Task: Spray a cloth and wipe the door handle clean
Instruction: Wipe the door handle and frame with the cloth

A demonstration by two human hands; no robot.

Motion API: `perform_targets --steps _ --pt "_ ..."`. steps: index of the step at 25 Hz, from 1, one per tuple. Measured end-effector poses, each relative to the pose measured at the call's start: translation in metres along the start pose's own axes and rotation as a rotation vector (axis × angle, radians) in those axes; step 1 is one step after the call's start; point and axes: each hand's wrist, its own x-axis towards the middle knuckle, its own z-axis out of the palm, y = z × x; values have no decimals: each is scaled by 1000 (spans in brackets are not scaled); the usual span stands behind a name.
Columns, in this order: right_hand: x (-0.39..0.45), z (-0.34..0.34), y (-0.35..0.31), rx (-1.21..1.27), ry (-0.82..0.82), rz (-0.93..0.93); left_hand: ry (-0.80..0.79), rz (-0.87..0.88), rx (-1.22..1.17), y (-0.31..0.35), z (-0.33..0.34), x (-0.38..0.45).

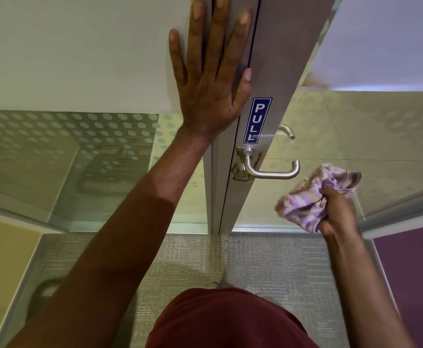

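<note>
A steel lever door handle [272, 172] sticks out to the right from the grey metal door frame [278, 59], below a blue PULL sticker [257, 120]. Brown stains mark the plate around the handle's base. My left hand [209, 79] presses flat against the door frame and the white wall above the handle, fingers straight and spread. My right hand [336, 212] grips a crumpled purple and cream striped cloth [308, 197], held just right of and below the handle's tip, not touching it. No spray bottle is in view.
Frosted glass panels with dot patterns [92, 136] flank the door. A second handle [287, 130] shows through the glass on the far side. Grey carpet [205, 259] lies underfoot, with a purple panel [411, 272] at lower right and a yellow one at lower left.
</note>
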Motion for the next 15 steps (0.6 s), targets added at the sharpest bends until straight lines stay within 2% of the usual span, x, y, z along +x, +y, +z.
perform_targets --steps 1,2,4,7,10,13,15 --pt "-5 10 4 164 -50 108 0 1 0 0 0 0" --pt "-10 24 7 251 -114 139 0 0 0 0 0 0" --pt "-22 53 11 265 -211 58 -6 -1 0 0 0 -1" --pt "-31 82 22 246 -153 -50 -15 -6 1 0 -1 -1" --pt "-37 79 33 174 -153 -39 -11 -8 0 -1 -1 -1" --pt "-58 62 46 33 -437 191 -9 -12 8 0 -1 -2" --pt "-69 49 61 -15 -512 339 -10 -14 9 0 -1 -2"
